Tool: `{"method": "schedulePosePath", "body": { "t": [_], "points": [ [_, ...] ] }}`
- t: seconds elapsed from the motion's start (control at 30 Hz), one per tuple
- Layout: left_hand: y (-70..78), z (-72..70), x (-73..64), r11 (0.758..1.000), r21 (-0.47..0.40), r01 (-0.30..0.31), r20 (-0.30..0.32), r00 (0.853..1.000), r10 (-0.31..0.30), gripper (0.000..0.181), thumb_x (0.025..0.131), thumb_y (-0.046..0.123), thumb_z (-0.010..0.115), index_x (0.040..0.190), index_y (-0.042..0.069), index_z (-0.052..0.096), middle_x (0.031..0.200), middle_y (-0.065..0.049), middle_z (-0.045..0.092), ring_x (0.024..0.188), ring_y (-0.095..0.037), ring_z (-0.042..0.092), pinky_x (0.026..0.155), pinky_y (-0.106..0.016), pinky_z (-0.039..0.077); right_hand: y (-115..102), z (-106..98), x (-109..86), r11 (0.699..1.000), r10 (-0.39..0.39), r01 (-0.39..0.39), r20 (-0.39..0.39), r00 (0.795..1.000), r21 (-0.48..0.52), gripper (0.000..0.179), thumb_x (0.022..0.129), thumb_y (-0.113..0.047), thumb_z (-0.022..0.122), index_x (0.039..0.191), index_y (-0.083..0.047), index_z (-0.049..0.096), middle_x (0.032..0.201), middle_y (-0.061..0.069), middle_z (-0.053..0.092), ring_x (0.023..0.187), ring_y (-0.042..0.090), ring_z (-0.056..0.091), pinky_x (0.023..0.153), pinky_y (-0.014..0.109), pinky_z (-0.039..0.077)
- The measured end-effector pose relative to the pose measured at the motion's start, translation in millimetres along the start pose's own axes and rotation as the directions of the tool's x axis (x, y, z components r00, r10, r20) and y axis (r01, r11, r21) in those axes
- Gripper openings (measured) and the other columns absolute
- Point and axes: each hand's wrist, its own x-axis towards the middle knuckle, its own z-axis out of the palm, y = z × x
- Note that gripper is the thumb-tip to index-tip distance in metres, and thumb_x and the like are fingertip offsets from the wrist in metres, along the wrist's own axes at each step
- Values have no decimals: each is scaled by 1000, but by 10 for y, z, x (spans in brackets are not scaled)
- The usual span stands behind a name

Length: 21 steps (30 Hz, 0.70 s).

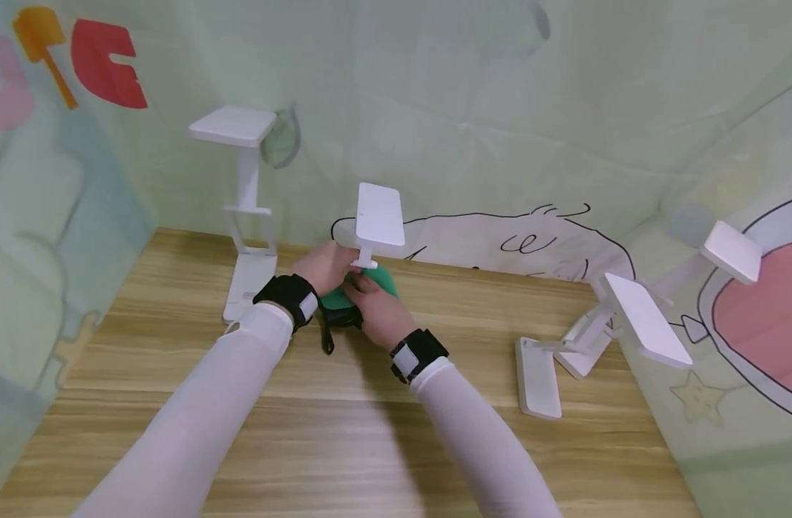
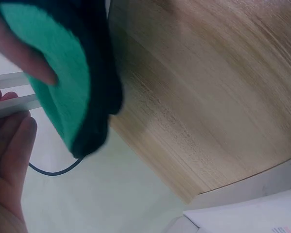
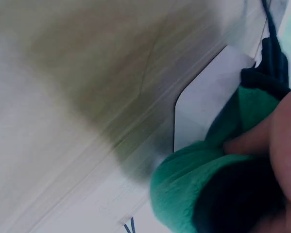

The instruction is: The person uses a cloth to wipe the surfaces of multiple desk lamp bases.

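Note:
A white folding stand (image 1: 379,216) with a flat top plate stands at the back middle of the table, partly behind my hands. My left hand (image 1: 324,267) grips its thin white arm; the left wrist view shows curled fingers (image 2: 14,150) at the pale bars. My right hand (image 1: 384,315) pinches a fuzzy green cloth piece (image 1: 384,279) with a dark edge and a dangling black strap (image 1: 327,338). In the right wrist view this green cloth (image 3: 184,179) is bunched against the stand's white base (image 3: 208,97). Its full shape is hidden by my fingers.
A taller white stand (image 1: 234,126) is at the left. Two more white stands, one nearer (image 1: 648,324) and one behind it (image 1: 732,252), are at the right end of the wooden table (image 1: 344,446). Printed curtains (image 1: 467,144) close off the back and sides.

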Motion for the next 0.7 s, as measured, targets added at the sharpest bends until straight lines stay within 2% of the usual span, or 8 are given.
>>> {"method": "schedulePosePath", "body": {
  "t": [0.17, 0.27, 0.33, 0.4, 0.5, 0.7],
  "points": [
    [-18, -16, -2, 1000, 17, -20, -11, 1000, 20, 25, 108, -2, 58, 131, 5, 67, 129, -16, 72, 119, -33, 69, 103, -47, 54, -28, -74, -173, 997, 80, -81, 61, 995, 16, 64, 99, 11, 61, 159, -4, 48, 163, 23, 43, 152, 40, 41, 119, 44, 40],
    [-35, -23, -1, 999, 31, -39, -25, 999, 40, 24, 107, -5, 58, 128, 3, 66, 129, -17, 71, 118, -34, 70, 101, -47, 55, -80, -122, -294, 996, 88, -86, 90, 992, -19, 62, 100, 9, 61, 159, -5, 50, 162, 21, 46, 149, 41, 46, 116, 45, 43],
    [-39, -24, 4, 998, 34, -49, -35, 998, 50, 23, 106, -7, 58, 126, 2, 65, 129, -18, 71, 117, -34, 71, 101, -47, 56, -123, -142, -371, 996, 68, -63, 103, 992, -56, 60, 100, 7, 63, 158, -6, 52, 161, 20, 49, 147, 40, 48, 114, 45, 46],
    [-40, -20, 6, 999, -3, -38, -35, 999, 38, 26, 106, -9, 56, 128, 4, 64, 133, -18, 69, 117, -34, 71, 101, -47, 56, -162, -139, -433, 996, 37, -28, 112, 993, -86, 61, 99, 6, 65, 158, -7, 52, 160, 20, 50, 145, 41, 50, 112, 44, 48],
    [-35, -8, 6, 999, -18, -28, -35, 999, 27, 29, 106, -10, 54, 129, 5, 64, 135, -18, 68, 117, -33, 72, 101, -48, 56, -223, -131, -490, 995, -9, 21, 122, 993, -94, 62, 98, 5, 67, 158, -7, 52, 160, 19, 50, 145, 42, 50, 111, 44, 49],
    [0, 32, 4, 996, 64, -65, -46, 997, 68, 18, 106, -4, 60, 121, 5, 66, 125, -17, 73, 114, -33, 73, 98, -46, 57, -240, -41, -372, 996, -82, 85, 103, 991, -27, 65, 98, 10, 62, 159, -5, 48, 162, 18, 47, 151, 38, 43, 120, 41, 39]
  ]
}}
